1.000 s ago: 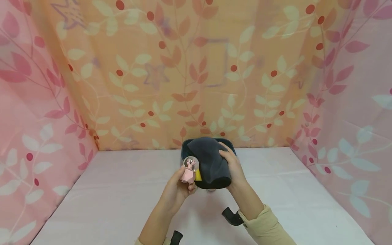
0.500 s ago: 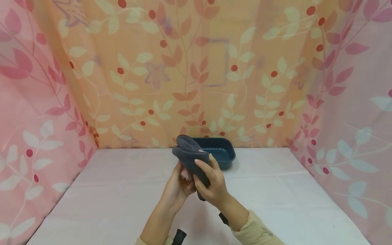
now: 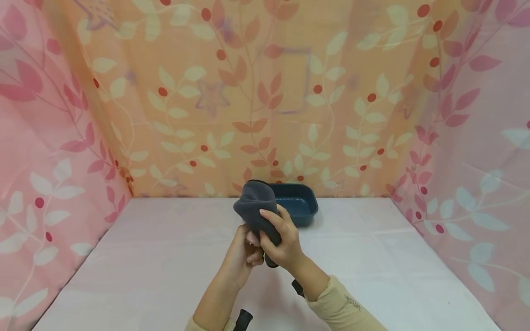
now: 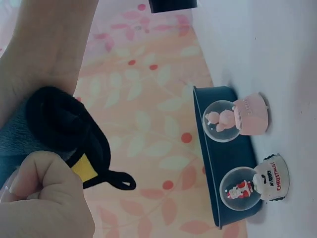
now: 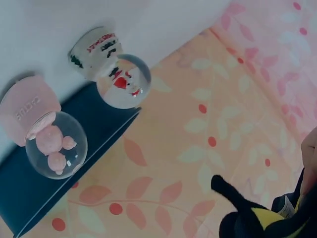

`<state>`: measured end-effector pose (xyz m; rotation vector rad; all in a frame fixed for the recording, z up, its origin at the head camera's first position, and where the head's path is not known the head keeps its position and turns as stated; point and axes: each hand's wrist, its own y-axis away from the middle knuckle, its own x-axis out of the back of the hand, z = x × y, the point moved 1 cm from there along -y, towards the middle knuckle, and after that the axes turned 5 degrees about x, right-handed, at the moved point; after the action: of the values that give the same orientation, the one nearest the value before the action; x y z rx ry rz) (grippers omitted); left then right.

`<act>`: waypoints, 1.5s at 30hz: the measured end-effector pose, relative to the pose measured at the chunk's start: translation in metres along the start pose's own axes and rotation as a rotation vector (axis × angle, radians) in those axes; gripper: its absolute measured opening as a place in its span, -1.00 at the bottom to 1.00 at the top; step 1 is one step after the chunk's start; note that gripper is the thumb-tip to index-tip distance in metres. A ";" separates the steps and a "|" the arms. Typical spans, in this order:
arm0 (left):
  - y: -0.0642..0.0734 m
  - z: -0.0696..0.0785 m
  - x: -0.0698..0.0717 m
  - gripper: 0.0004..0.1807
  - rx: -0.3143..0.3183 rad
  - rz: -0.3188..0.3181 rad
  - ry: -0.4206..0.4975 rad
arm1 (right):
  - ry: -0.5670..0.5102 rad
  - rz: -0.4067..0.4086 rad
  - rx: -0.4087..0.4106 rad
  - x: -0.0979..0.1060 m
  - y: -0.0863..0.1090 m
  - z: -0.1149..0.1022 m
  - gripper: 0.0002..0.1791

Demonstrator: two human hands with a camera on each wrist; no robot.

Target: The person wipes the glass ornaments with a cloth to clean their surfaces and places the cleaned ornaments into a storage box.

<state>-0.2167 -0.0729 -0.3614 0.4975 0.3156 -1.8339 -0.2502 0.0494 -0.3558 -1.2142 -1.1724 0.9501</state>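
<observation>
In the head view my left hand [image 3: 242,255] grips a small snow globe by its pink base [image 3: 251,238]; its glass ball is hidden under a dark grey cleaning cloth [image 3: 256,209]. My right hand [image 3: 285,239] holds the cloth, folded over the globe, thumb on the near side. From the left wrist, the left hand [image 4: 47,198] shows curled fingers beside the cloth [image 4: 54,119], which has a black edge, a hanging loop and a yellow patch [image 4: 84,167]. At the right wrist view's edge, part of a hand [image 5: 310,158] shows above the cloth [image 5: 267,225].
A dark blue tray [image 3: 308,219] stands at the table's back, behind the hands. Before it stand a pink-based snow globe [image 4: 251,114] and a white-based one with a Santa figure [image 4: 272,178], both hidden in the head view. Patterned curtains [image 3: 174,115] enclose the white table [image 3: 165,257].
My right hand has brought the cloth leftward from in front of the tray and laid it over the globe in my left hand. Since half a second ago both have shifted only slightly.
</observation>
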 end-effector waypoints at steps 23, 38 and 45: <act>0.003 -0.004 0.004 -0.59 0.056 -0.087 0.121 | -0.751 0.201 -1.169 0.013 -0.014 -0.005 -0.50; 0.003 0.005 0.001 -0.65 0.098 -0.066 0.123 | -0.876 0.273 -1.463 0.017 -0.008 0.003 -0.54; 0.002 0.007 0.004 -0.64 0.105 0.012 0.123 | -0.697 0.459 -1.328 0.034 -0.004 0.006 -0.46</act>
<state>-0.2170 -0.0802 -0.3574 0.6851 0.2996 -1.8184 -0.2507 0.0827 -0.3475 -2.3665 -2.3148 0.9292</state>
